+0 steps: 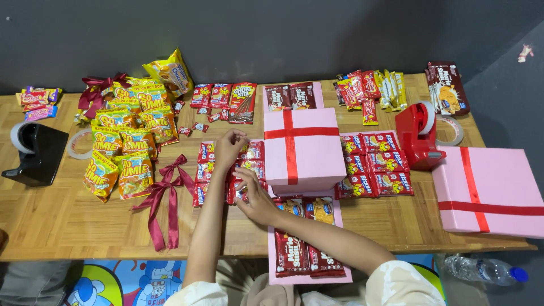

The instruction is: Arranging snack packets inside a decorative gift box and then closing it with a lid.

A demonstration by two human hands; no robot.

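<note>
Pink card spreads out in flaps around a pink box [303, 150] tied with a red ribbon cross at the middle of the frame, and both hands work on the flap [205, 170] to its left; that flap is covered with small red snack packets [204, 153] set in rows; the left hand [228, 148] rests on the upper row, fingers bent and pinched down on a packet's edge, though whether it truly grips it I cannot tell; the right hand [258, 198] lies flat on the lower packets just beside the box, fingers together and pressing rather than closed around anything.

Judging by the layout, the step in hand looks like fixing or straightening packets on the left flap; the right flap [374, 164] and the near flap [309, 238] already carry their rows of packets; the next move would call for keeping each packet square to its neighbours and pressing it firmly.

Elsewhere on the wooden table [56, 215]: yellow snack bags [122, 147] and dark red ribbon bows [167, 195] at left, a black tape dispenser [34, 153] at far left, a red tape dispenser [419, 136] right of centre, and a second pink ribboned lid [490, 190] at the right edge.
</note>
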